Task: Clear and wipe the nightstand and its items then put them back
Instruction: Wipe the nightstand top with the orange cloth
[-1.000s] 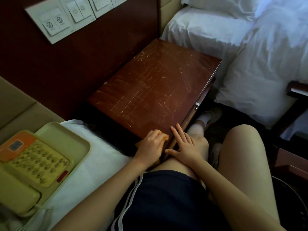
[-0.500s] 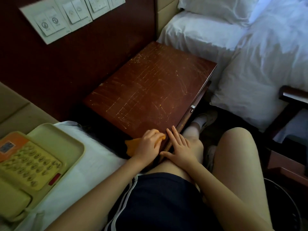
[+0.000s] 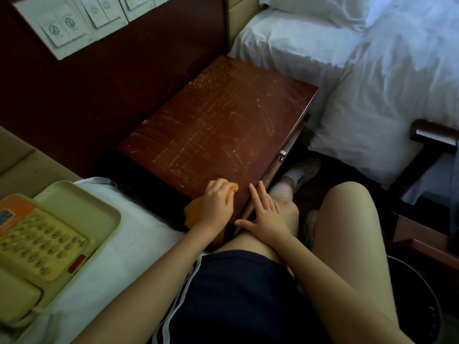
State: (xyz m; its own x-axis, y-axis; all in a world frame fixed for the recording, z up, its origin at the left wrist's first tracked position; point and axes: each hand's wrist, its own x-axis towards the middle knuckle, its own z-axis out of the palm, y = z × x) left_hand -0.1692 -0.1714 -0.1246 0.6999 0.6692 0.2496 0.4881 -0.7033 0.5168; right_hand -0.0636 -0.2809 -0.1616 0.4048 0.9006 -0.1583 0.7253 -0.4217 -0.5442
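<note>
My left hand is gripping the orange cloth at the near corner of the nightstand counter while my right hand is lying flat, fingers straight, along its front edge, and I'm worrying a wide sweep drags the overhanging cloth off the side.

No word or number is legible. On the white wall switch panel, two switches each bear a round sign, a circle with a bar across it, too small to make out. On the telephone, the keypad markings, the sticker on its orange corner and the red tag are blurred.
</note>
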